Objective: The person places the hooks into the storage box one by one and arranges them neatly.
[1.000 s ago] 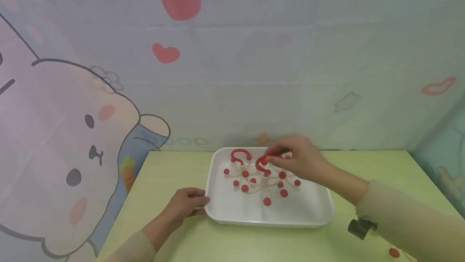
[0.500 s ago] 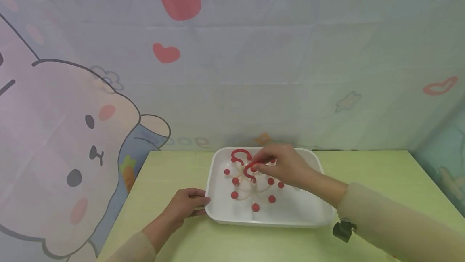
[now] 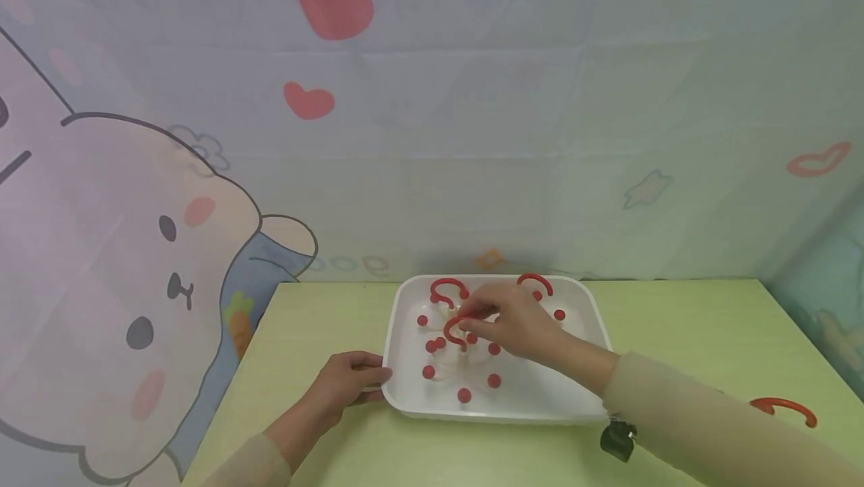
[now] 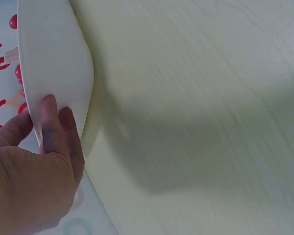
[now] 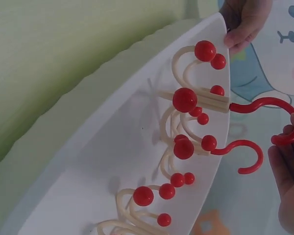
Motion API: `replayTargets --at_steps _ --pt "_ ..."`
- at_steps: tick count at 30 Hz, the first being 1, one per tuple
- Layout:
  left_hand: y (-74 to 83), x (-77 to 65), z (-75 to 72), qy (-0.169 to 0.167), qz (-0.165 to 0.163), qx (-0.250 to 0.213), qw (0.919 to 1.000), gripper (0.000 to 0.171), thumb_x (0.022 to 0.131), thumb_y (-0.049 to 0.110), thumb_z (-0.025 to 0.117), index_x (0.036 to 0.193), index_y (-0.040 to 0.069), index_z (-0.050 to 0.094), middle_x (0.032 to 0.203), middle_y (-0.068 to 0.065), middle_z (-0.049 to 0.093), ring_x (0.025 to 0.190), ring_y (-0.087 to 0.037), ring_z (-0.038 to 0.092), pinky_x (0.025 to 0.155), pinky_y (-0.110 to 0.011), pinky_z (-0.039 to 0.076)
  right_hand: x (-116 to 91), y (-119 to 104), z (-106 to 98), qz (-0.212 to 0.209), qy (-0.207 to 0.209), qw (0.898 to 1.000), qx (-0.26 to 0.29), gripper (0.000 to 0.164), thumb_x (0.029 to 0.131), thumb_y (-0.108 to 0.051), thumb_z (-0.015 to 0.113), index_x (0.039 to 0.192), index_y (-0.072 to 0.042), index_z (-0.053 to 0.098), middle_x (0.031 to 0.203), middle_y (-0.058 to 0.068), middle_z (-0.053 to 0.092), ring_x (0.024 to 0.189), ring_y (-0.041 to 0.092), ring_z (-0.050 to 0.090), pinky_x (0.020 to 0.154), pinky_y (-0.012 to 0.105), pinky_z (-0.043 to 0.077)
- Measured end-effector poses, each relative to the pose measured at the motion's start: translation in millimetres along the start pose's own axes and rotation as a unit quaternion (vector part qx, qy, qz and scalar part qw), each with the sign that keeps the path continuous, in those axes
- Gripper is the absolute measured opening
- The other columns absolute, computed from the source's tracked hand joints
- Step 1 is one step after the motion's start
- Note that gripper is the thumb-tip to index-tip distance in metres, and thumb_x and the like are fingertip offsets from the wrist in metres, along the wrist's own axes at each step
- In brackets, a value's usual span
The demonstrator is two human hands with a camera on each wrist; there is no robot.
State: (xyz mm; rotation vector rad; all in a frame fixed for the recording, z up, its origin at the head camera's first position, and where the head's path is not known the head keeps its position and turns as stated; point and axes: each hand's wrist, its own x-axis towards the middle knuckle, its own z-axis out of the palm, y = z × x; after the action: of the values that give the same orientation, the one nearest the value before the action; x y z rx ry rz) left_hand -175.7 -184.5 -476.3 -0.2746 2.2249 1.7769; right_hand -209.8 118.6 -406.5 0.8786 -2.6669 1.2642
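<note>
My right hand pinches the red hook of a multi-arm hanger over the left part of a white tray. This hanger has a cream stem and curved cream arms tipped with red balls, and it stands upright in the head view. Behind it in the tray are a second hanger of the same kind and, at the back right, another hanger, partly hidden by my hand. My left hand grips the tray's left end, with the thumb over the rim and fingers against the outer wall.
On the pale green table to the right lies another red hook, partly covered by my right sleeve. A black device sits below that sleeve. A printed cloth with a cartoon animal hangs behind the table.
My right hand has moved left and slightly toward me with the hanger. The back-right hanger and the hook on the table have come into sight. My left hand stays at the tray.
</note>
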Motion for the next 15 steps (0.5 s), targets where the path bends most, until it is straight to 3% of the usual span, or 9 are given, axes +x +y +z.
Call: replayTargets --at_steps 7,15 --pt "0.2 -0.3 -0.9 0.000 -0.001 0.006 1.0000 0.031 0.094 0.001 0.078 0.120 -0.014 0.069 0.109 -0.020 0.073 0.095 -0.031 0.076 0.081 -0.041 0.072 2 8 14 0.007 -0.004 1.000 0.009 0.015 0.091 -0.012 0.087 0.103 -0.020 0.083 0.091 -0.015 0.075 0.086 0.004 0.070 0.087 0.036 0.070" --pt "1.1 -2.5 -1.3 -0.003 -0.002 0.010 0.9999 0.033 0.094 0.002 0.078 0.122 -0.014 0.067 0.110 -0.020 0.072 0.095 -0.030 0.076 0.082 -0.039 0.071 2 10 27 0.003 -0.002 1.000 0.006 0.013 0.092 -0.013 0.087 0.102 -0.018 0.081 0.091 -0.013 0.076 0.087 0.005 0.072 0.087 0.033 0.070"
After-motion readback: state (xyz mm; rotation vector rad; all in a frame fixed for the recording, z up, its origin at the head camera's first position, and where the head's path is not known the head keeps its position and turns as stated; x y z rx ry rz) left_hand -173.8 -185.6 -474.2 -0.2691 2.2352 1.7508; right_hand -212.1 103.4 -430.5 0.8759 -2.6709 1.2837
